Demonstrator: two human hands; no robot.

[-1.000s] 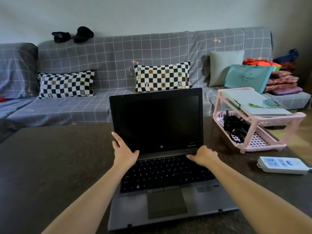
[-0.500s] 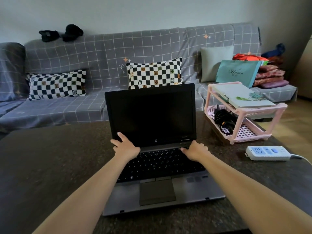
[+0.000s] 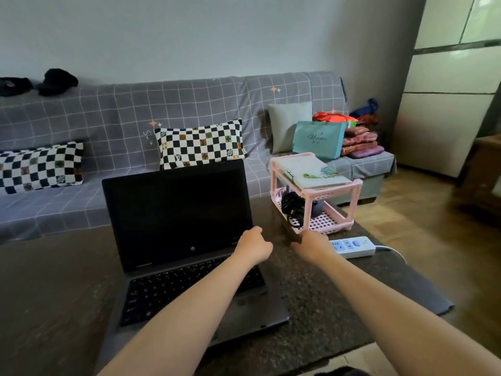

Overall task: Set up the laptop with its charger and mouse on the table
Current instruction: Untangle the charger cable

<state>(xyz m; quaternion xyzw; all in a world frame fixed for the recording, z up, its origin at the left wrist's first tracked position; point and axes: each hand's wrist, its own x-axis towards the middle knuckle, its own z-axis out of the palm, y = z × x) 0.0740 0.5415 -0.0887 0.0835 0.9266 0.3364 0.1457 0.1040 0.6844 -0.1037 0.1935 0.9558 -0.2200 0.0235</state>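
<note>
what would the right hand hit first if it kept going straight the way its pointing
Probably the pink rack: the right hand points at its near bottom edge, with the black cable bundle on the lower tray just beyond. Depth is hard to judge from this view.

a single head-worn view — wide-angle, looking forward and down over both forearms onto the desk (image 3: 325,308). it sits close above the open laptop (image 3: 179,240), facing the sofa (image 3: 122,112) and wall beyond — edges bend with the lens.

Pink rack (image 3: 314,193); checkered black-white pillow (image 3: 201,144); grey sofa (image 3: 113,109).
</note>
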